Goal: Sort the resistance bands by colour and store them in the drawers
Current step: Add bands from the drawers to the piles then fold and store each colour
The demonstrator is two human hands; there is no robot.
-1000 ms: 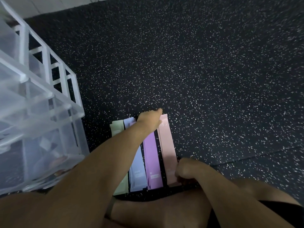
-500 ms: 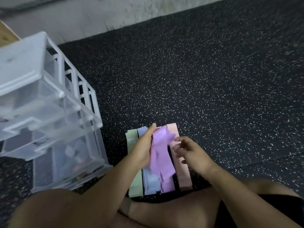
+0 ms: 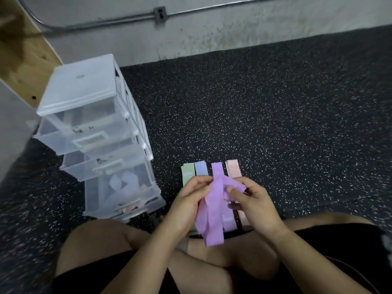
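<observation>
The purple band (image 3: 214, 217) is up off the floor, in front of my crossed legs, and both hands have it. My left hand (image 3: 191, 200) is curled round its upper end on one side. My right hand (image 3: 252, 205) pinches the other side between thumb and fingers, so the top bunches between them while the loop hangs loose toward my lap. I hold it this way, I think, to gather the limp strip into something compact enough to drop into a drawer.

Just beyond my hands the other bands lie side by side on the floor mat (image 3: 275, 124): green pile (image 3: 187, 171), blue pile (image 3: 201, 168), purple pile (image 3: 218, 169), pink pile (image 3: 233, 167). Laid flat and parallel, each colour can be lifted without disturbing its neighbour.

The clear drawer unit (image 3: 95, 124) stands near my left, its drawers pulled out in steps so each one is open from above. The bottom drawer (image 3: 152, 205) shows something pink inside, and the one above holds pale shapes I cannot identify. Which drawer is meant for purple I cannot tell.
</observation>
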